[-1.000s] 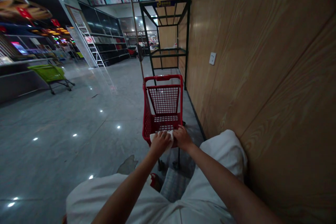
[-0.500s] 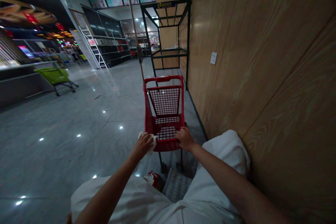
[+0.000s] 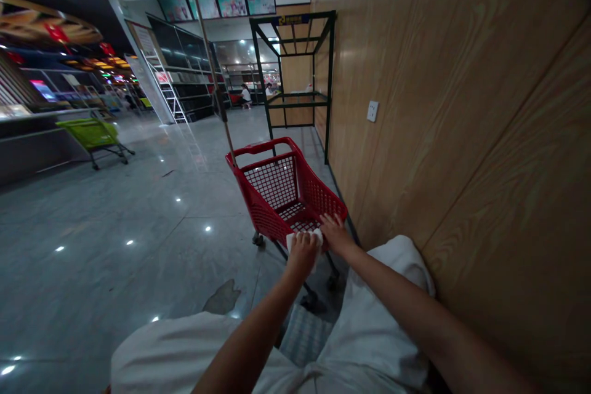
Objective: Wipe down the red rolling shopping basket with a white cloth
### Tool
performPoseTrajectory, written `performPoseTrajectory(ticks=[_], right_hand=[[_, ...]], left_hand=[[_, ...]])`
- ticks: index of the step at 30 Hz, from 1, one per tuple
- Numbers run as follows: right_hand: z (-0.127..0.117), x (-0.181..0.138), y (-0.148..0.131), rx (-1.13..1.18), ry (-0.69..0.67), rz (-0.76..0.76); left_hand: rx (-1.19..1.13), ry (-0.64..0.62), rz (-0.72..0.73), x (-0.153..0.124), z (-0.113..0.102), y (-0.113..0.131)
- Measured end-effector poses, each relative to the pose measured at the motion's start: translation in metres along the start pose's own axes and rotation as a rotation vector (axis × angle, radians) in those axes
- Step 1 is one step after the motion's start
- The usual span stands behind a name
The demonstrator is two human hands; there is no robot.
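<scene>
A small red shopping cart (image 3: 277,188) stands on the grey floor close in front of me, turned at an angle with its handle to the far left. My left hand (image 3: 302,252) is closed on a white cloth (image 3: 314,236) and presses it against the near end of the cart's basket. My right hand (image 3: 336,234) grips the basket's near rim just to the right of the cloth. My knees in white trousers fill the bottom of the view.
A wood-panelled wall (image 3: 462,104) runs along the right with a white socket (image 3: 372,111). A black metal shelf frame (image 3: 295,74) stands behind the cart. A green cart (image 3: 92,135) and a ladder (image 3: 164,89) are far left. A thin pole (image 3: 207,55) rises from the red cart.
The red cart has swung round so it now sits at an angle, handle to the left. My left hand with the cloth moved from the cart's left corner rightward, close beside my right hand.
</scene>
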State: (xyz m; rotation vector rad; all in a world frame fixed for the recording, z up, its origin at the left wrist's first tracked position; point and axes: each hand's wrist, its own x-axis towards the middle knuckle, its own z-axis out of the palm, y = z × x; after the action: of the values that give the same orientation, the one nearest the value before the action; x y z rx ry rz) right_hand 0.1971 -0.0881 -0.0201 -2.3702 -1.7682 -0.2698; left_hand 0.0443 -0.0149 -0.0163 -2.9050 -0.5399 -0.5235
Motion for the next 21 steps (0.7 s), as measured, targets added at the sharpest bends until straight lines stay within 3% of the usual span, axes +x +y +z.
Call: performPoseTrajectory(ticks=[3,6,9,12,14,17,21], right_hand=[[0.005,-0.006,0.003,0.156,-0.030,-0.099],[0.004,-0.011,0.022,0.230,0.001,-0.154],[-0.003,-0.010,0.041,0.317,-0.014,-0.180],[-0.015,-0.001,0.044,0.415,-0.100,-0.081],[-0.024,0.006,0.032,0.475,-0.159,-0.009],[-0.034,0.012,-0.001,0.540,-0.174,-0.049],[-0.034,0.004,-0.044,0.302,-0.153,0.052]], left_hand=[[-0.035,-0.083,0.182,0.010,-0.006,-0.007],[-0.017,-0.115,0.306,0.018,-0.017,-0.038],[0.002,-0.148,0.264,0.030,-0.031,-0.082],[-0.001,-0.165,0.171,0.040,-0.042,-0.119],[-0.016,-0.176,0.162,0.040,-0.045,-0.133],[-0.069,-0.171,0.179,0.033,-0.048,-0.137],[-0.200,-0.164,0.113,0.026,-0.054,-0.126]])
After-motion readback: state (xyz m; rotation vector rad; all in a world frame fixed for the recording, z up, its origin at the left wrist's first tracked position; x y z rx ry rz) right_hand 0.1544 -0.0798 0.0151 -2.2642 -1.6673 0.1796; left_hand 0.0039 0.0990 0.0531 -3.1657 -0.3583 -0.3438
